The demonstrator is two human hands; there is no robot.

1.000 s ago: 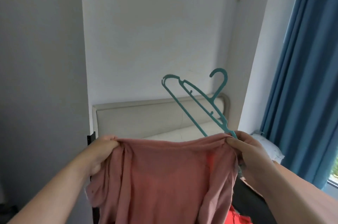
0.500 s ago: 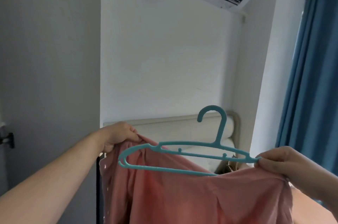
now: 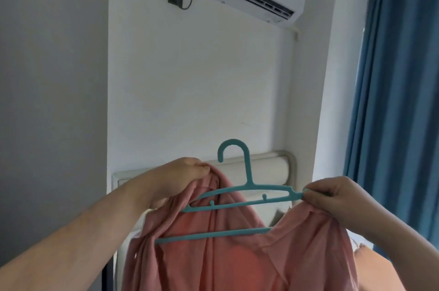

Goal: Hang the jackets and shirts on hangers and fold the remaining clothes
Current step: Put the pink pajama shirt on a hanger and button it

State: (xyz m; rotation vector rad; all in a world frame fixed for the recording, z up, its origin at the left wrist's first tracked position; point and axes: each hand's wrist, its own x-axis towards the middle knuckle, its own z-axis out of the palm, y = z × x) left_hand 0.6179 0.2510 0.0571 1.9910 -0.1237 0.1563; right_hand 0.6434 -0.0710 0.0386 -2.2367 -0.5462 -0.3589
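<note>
**Shirt** [image 3: 237,264]: pink, hanging between both hands, its lower part out of view.

**Left hand** [image 3: 184,177]: fingers curled, gripping a bunched fold of the shirt's upper edge.

**Right hand** [image 3: 332,198]: pinches the hanger [image 3: 249,189] by its end, with shirt cloth gathered just below the fingers.

**Hanger:** upright, hook above and between the hands. The end at the right hand sits under cloth. The end toward the left hand lies in front of the shirt, not inside it.

**Risks, as judged:**
- The free end may snag a fold or enter a sleeve instead of the shoulder.
- Held at one end only, the hanger may swing or drop.
- The bunched cloth at the left hand may seat crooked and slide off.

**Beyond the hands:** bed headboard [image 3: 273,167].
</note>
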